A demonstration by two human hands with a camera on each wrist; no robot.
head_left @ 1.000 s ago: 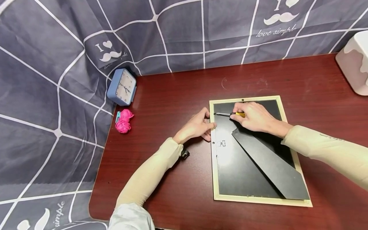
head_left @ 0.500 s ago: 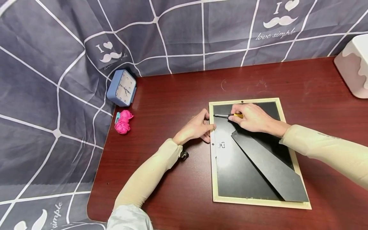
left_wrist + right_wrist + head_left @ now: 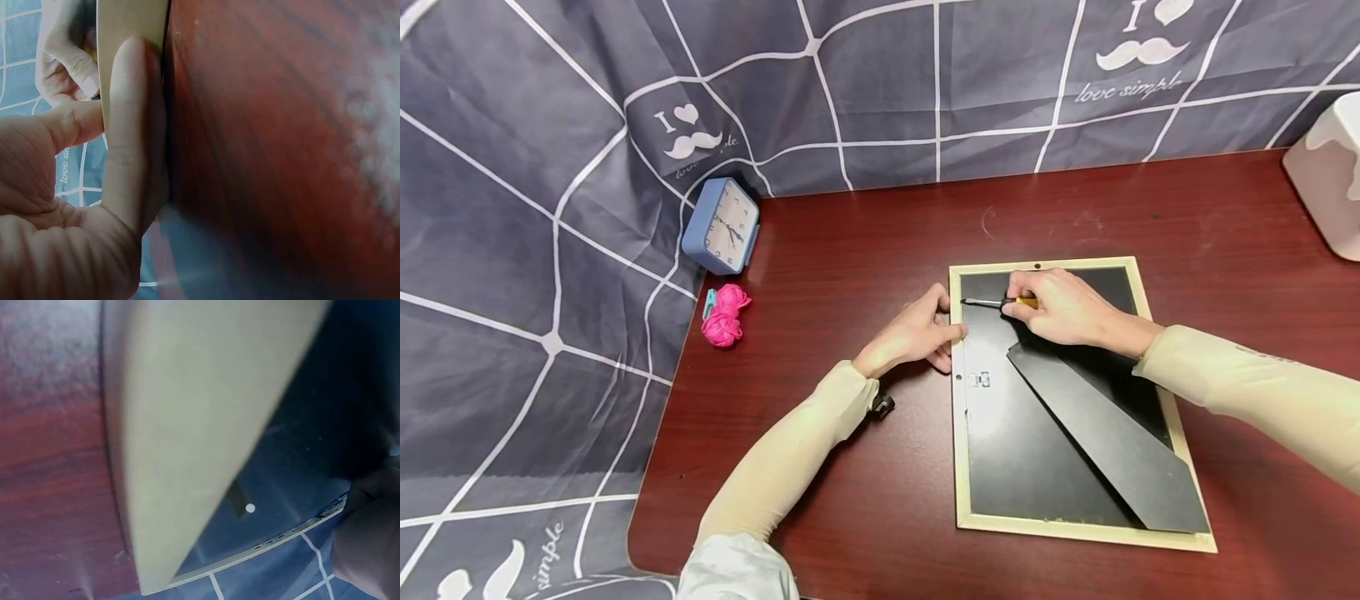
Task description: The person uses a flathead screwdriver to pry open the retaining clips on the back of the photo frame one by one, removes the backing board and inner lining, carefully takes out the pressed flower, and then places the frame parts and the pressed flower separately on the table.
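Observation:
A picture frame (image 3: 961, 467) with a pale wooden border lies face down on the table, its black backing board (image 3: 1022, 467) upward. The black easel leg (image 3: 1112, 442) slants across the board. My right hand (image 3: 1063, 308) pinches the yellow and black handle of a screwdriver (image 3: 981, 302); the tip meets the inner edge of the border near the upper left corner. At the left border, my left hand (image 3: 917, 329) grips the frame, thumb on top and fingers along the outer side, as the left wrist view shows. The right wrist view has only part of the right hand (image 3: 369, 531).
A blue alarm clock (image 3: 722, 227) stands at the table's far left corner. Pink yarn (image 3: 725, 315) with a teal clip (image 3: 709, 303) lies in front of it. A pink and white container (image 3: 1330, 179) stands at the far right. Grey checked cloth (image 3: 880, 92) hangs behind the table (image 3: 850, 250).
The whole head view shifts slightly. Both hands keep their places on the frame and screwdriver, and the screwdriver tip stays at the border's inner edge.

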